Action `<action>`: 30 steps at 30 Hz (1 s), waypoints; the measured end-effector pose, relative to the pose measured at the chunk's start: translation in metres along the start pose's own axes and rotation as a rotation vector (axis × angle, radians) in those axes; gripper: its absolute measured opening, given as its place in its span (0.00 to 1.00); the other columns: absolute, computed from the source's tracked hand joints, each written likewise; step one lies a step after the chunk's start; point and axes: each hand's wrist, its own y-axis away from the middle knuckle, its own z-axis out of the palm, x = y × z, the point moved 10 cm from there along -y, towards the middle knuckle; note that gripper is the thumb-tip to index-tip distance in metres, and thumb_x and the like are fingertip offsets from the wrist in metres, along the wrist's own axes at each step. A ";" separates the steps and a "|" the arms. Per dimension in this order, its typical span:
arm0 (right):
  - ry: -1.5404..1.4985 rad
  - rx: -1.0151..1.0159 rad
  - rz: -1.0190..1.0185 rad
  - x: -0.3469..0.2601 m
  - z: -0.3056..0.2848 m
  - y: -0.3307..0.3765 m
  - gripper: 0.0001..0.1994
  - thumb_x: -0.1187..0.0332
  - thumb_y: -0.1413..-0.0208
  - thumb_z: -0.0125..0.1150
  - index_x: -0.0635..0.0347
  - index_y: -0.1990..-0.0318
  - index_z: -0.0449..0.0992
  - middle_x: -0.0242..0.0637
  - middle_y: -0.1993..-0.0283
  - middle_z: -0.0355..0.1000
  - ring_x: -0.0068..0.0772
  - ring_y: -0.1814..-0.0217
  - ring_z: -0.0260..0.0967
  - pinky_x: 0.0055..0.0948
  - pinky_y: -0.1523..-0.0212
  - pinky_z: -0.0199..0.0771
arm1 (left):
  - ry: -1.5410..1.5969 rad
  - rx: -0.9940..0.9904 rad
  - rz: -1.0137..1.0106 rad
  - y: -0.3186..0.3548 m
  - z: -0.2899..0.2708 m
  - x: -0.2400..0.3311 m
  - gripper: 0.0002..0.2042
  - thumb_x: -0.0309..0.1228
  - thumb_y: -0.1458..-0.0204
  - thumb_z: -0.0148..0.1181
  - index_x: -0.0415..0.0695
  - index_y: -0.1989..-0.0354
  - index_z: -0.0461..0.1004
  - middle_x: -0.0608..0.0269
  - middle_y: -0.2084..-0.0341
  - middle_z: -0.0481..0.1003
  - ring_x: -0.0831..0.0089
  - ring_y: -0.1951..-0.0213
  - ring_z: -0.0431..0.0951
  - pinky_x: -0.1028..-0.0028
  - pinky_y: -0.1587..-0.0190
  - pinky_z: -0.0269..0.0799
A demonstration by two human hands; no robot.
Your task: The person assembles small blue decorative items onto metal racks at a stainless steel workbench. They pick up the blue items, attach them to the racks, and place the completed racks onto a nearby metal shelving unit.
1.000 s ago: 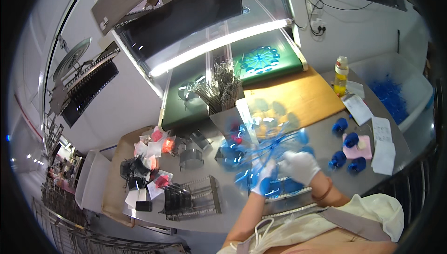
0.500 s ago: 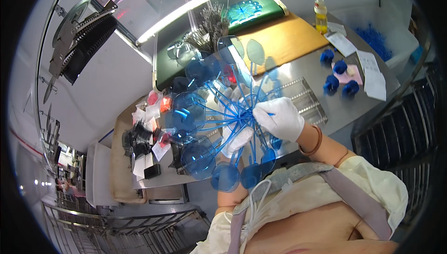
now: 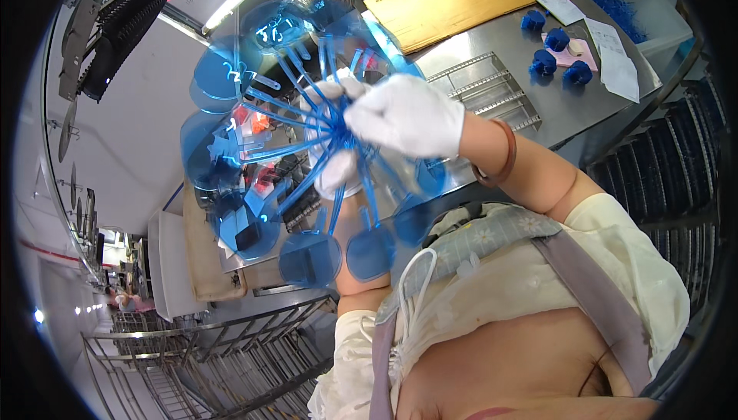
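A round moulded spray of clear blue lenses (image 3: 340,137) is held up in front of me. Its thin blue stems fan out from a central hub, each ending in a flat rounded lens. Reaching from below and behind, my left hand (image 3: 337,175), in a white glove, is closed around the hub; stems hide part of it. My right hand (image 3: 411,118), also gloved in white, has its fingers closed against the stems at the right of the hub. Whether it grips a stem or a small piece there is hidden by the fingers.
A metal wire rack (image 3: 488,89) lies on the steel table (image 3: 592,101). To the right are several dark blue lumps (image 3: 556,39), a pink pad (image 3: 578,52) and white papers (image 3: 615,62). A tan board (image 3: 446,1) lies at the back; barred metal racks (image 3: 207,351) stand lower left.
Both hands have brought the lens spray to the left and closer, so it looks larger. The view has tilted lower, and the right hand remains at the hub.
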 end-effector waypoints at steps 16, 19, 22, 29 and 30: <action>-1.066 -0.244 0.569 0.110 0.027 0.115 0.18 0.59 0.34 0.61 0.60 0.43 0.72 0.37 0.51 0.75 0.29 0.51 0.75 0.28 0.51 0.78 | -1.644 -0.383 0.284 -0.063 0.115 -0.047 0.31 0.29 0.71 0.73 0.40 0.51 0.72 0.49 0.56 0.70 0.50 0.51 0.71 0.56 0.45 0.69; 0.214 -0.090 0.104 0.103 -0.017 0.091 0.24 0.57 0.48 0.73 0.58 0.48 0.74 0.47 0.50 0.74 0.41 0.52 0.77 0.34 0.49 0.78 | -1.115 0.081 0.103 -0.080 0.066 -0.017 0.29 0.27 0.64 0.74 0.42 0.49 0.70 0.57 0.55 0.71 0.64 0.52 0.73 0.67 0.49 0.74; -0.496 -0.084 0.434 0.155 0.005 0.097 0.23 0.57 0.41 0.69 0.62 0.47 0.72 0.43 0.54 0.74 0.36 0.59 0.76 0.35 0.57 0.79 | -0.411 0.038 0.115 -0.073 0.067 -0.023 0.20 0.37 0.46 0.66 0.44 0.47 0.70 0.60 0.56 0.72 0.69 0.55 0.75 0.73 0.50 0.75; -1.050 -0.123 0.487 0.186 0.028 0.112 0.18 0.59 0.36 0.64 0.58 0.44 0.74 0.35 0.56 0.75 0.32 0.55 0.76 0.36 0.56 0.80 | -1.389 -0.096 0.011 -0.073 0.069 -0.075 0.38 0.30 0.68 0.77 0.38 0.45 0.66 0.50 0.53 0.71 0.54 0.51 0.74 0.61 0.45 0.72; -0.596 -0.043 0.234 0.175 0.002 0.101 0.17 0.60 0.39 0.66 0.58 0.47 0.76 0.35 0.59 0.75 0.33 0.55 0.76 0.37 0.57 0.79 | -1.158 0.018 0.014 -0.081 0.051 -0.056 0.39 0.32 0.66 0.81 0.40 0.44 0.66 0.54 0.52 0.72 0.60 0.54 0.76 0.65 0.48 0.75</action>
